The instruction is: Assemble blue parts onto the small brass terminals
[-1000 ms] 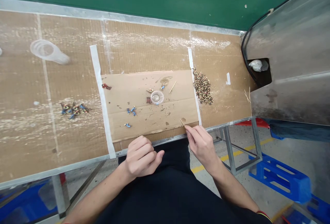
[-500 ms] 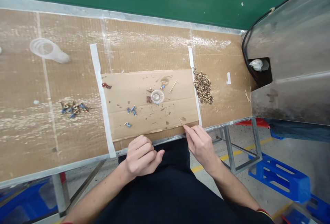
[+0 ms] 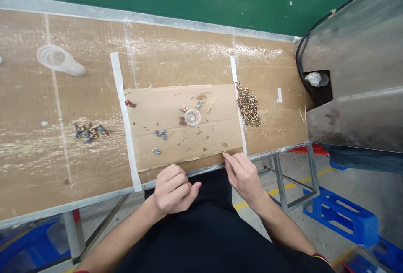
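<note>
My right hand (image 3: 244, 174) pinches a thin wooden stick (image 3: 221, 149) at the front edge of a cardboard sheet (image 3: 189, 151). My left hand (image 3: 174, 189) is curled into a loose fist at the table's front edge, its thumb out; nothing shows in it. A small clear cup (image 3: 192, 117) sits on the sheet, with a dark red piece (image 3: 182, 120) beside it. Several small blue pieces (image 3: 161, 134) lie left of the cup, and another blue piece (image 3: 156, 151) is nearer my left hand. A second stick (image 3: 211, 105) lies behind and right of the cup.
A heap of small multicoloured pieces (image 3: 248, 105) is right of the sheet; a smaller group (image 3: 90, 132) lies on the left. Clear stacked cups (image 3: 59, 60) are at the back left. Thin sticks (image 3: 302, 115) lie near the metal housing (image 3: 362, 109). A blue stool (image 3: 343, 218) stands below right.
</note>
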### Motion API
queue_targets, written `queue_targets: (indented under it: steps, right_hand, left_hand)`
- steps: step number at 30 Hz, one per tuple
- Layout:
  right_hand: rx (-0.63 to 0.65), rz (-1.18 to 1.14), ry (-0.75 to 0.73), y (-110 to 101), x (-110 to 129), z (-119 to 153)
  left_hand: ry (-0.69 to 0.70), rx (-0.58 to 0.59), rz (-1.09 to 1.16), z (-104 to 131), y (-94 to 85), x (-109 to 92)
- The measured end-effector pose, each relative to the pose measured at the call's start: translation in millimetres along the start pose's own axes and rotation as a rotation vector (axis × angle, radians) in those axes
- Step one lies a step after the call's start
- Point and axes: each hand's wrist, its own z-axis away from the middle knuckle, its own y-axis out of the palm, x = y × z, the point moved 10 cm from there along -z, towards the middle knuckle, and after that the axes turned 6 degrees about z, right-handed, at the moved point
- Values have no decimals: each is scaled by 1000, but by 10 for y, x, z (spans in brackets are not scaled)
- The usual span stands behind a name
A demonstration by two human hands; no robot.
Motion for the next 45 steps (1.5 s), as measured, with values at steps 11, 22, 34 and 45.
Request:
queue_targets:
  steps: [11,22,34,45]
  right_hand:
    - [-1,-36,8,17,50,-33]
    - [-50,-1,1,30,99,-25]
    - [-30,-2,-20,48,51,-2]
    - [-55,-57,-49,5,71,-74]
  left_hand:
    - [-5,-5,-5,0,0,4]
    - [-17,-9,-4,5,-11,17]
    - [-23,-18,-4,-2,-26,24]
    - [-21,-17,5,-7,-29,25]
